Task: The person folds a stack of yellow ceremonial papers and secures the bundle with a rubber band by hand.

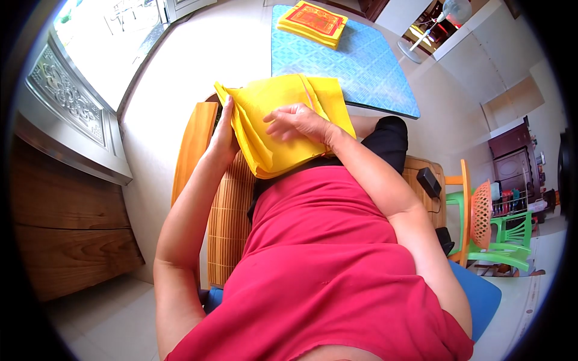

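A stack of large yellow paper sheets lies across my lap, its left edges fanned and curled. My left hand is at the left edge of the stack, the thumb up along the sheets and the other fingers hidden behind them. Over the middle of the paper is my right hand, its fingers loosely bent and apart, with nothing between them. A thin reddish strip shows on the paper beyond it. Whether the right fingertips touch the top sheet cannot be made out.
Beyond my knees stands a blue patterned table bearing a yellow stack with red print. A wooden cabinet is at left. Right of me are a black box, an orange basket and green chairs.
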A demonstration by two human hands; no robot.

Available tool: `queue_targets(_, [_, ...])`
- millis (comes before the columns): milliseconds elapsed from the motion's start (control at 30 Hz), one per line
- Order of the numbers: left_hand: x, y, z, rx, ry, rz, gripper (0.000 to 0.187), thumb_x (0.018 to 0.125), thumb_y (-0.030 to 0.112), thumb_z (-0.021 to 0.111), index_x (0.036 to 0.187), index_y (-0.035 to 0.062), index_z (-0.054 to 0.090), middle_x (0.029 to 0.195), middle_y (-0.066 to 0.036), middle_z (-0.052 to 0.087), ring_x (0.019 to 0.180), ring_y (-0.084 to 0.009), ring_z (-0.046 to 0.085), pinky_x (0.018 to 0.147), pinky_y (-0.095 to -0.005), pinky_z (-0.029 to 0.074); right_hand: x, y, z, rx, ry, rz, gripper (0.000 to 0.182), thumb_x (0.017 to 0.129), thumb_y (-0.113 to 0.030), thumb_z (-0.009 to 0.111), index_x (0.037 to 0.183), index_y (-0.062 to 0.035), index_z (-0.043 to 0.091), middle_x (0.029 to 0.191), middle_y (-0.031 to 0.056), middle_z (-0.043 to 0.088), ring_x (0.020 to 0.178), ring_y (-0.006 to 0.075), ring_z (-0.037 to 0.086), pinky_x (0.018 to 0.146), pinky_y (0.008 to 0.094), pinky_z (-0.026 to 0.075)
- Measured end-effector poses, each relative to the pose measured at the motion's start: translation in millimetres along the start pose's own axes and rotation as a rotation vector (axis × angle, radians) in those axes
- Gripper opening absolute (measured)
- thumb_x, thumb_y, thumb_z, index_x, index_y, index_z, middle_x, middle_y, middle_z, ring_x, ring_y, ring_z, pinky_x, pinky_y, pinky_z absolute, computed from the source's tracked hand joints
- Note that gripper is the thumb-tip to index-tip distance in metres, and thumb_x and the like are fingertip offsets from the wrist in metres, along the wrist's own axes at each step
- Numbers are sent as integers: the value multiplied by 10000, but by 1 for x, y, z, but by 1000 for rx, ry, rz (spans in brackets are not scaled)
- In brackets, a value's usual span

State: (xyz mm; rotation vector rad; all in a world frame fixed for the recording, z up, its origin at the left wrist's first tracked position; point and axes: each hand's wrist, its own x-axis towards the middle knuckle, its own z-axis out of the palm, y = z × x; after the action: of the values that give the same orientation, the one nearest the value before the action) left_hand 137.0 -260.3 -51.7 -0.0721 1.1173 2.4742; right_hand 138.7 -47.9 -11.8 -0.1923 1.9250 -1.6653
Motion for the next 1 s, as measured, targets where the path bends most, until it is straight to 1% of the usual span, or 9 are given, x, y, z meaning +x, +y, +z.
queue_targets(67, [0,0,0,1,-8,12,669,937,588,427,1389,96,398,1315,-102,529,1180,-231,532,977,-383,450,2,4,-3,-3,-9,-6,398,964,-372,519,1183,-56,624,1000,104,690,836,167,674,710,273,548])
queue_targets(367, [1,-1,-2,3,8,-16,677,933,591,432,1395,98,394,1323,-102,525,1189,-232,526,982,-382,443,2,3,-2,-4,-4,1,403,966,-376,514,1185,-56,623,1005,106,689,831,170,673,714,275,547])
queue_targets(667, [-2,1,0,22,39,-35,676,919,606,449,1372,106,429,1294,-94,547,1162,-227,540,964,-382,450,2,4,-2,-11,-4,-8,403,969,-375,510,1189,-57,621,1007,106,690,831,163,671,714,270,544])
queue_targets(1000, [2,-2,-3,23,28,-4,684,910,624,447,1361,110,442,1276,-94,559,1141,-221,554,943,-381,465,2,4,-1,-5,8,0,385,975,-354,504,1187,-54,621,992,101,692,814,146,665,701,255,541])
